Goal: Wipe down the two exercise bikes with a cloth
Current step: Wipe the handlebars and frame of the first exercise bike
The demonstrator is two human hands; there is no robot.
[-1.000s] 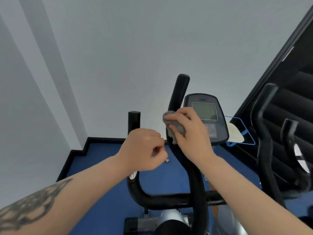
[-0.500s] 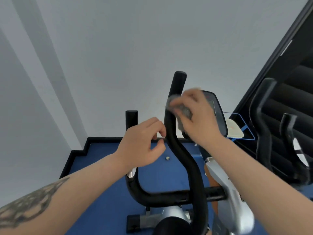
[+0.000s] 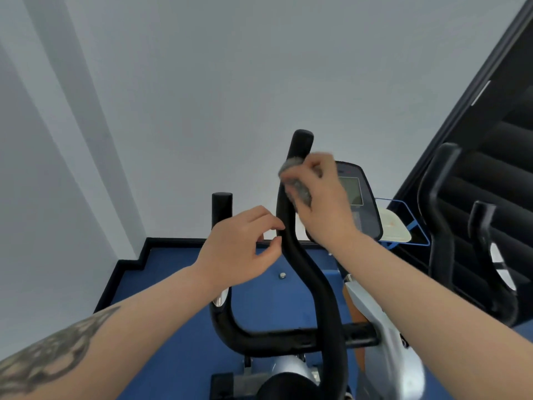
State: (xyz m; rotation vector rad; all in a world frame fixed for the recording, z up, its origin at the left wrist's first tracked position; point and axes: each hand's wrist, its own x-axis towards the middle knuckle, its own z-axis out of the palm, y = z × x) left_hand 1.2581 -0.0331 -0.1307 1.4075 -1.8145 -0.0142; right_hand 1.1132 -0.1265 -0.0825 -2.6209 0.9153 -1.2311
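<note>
The right hand [image 3: 320, 203] grips the soft grey cloth [image 3: 297, 189] around the near bike's tall handlebar [image 3: 291, 226], while the left hand [image 3: 239, 249], loosely curled and empty, touches the bar just below; the cloth seems light and should bunch easily in the fingers.

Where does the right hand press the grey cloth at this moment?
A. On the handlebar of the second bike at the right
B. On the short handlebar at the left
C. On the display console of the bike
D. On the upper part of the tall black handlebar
D: the right hand holds the grey cloth against the upper part of the tall black handlebar, just below its tip.
</note>
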